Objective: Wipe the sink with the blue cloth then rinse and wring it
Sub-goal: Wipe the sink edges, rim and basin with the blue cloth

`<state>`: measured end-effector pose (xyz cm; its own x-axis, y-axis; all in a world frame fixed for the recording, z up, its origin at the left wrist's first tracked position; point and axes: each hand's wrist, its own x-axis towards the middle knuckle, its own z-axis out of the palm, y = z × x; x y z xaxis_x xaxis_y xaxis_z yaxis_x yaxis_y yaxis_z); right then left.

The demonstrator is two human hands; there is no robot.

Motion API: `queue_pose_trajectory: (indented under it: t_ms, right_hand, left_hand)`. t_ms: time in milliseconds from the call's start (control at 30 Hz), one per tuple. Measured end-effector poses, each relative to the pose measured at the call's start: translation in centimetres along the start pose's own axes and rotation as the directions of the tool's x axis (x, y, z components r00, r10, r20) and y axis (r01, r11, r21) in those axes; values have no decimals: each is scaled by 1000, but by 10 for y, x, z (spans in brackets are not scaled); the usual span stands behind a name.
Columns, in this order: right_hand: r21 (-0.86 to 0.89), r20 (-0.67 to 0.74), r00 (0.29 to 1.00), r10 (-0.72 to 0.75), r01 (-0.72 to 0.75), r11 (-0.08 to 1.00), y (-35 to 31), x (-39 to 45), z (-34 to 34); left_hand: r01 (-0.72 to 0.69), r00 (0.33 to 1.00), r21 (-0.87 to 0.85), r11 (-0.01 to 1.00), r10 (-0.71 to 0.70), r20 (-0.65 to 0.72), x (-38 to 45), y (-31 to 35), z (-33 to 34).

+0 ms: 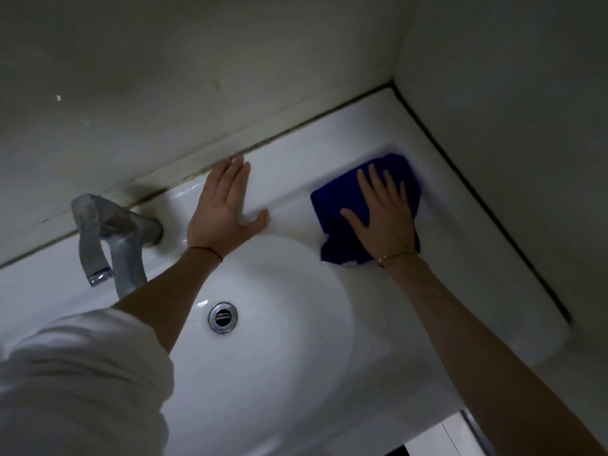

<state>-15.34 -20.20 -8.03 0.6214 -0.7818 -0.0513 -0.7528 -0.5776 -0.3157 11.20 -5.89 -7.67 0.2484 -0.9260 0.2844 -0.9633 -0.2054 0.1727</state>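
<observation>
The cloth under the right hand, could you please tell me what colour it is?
The cloth is deep blue, seen in the head view.

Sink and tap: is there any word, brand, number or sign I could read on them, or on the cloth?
None can be read.
The sink, the tap, the blue cloth and the drain show no print or marks; the picture is dim, so any fine engraving would be lost.
</observation>
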Motion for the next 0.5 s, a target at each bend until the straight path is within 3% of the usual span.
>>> queue_pose_trajectory:
  t_ms: [267, 500]
  right_hand:
    - [58, 112, 967, -227, 221, 973, 15, -85, -3]
    - [2, 15, 999, -52, 52, 999, 8, -8, -5]
  left_hand:
    - [-3, 1000, 6, 1000, 3, -14, 0, 2, 0]
    - [6, 1000, 0, 1000, -6, 6, -1, 4, -3]
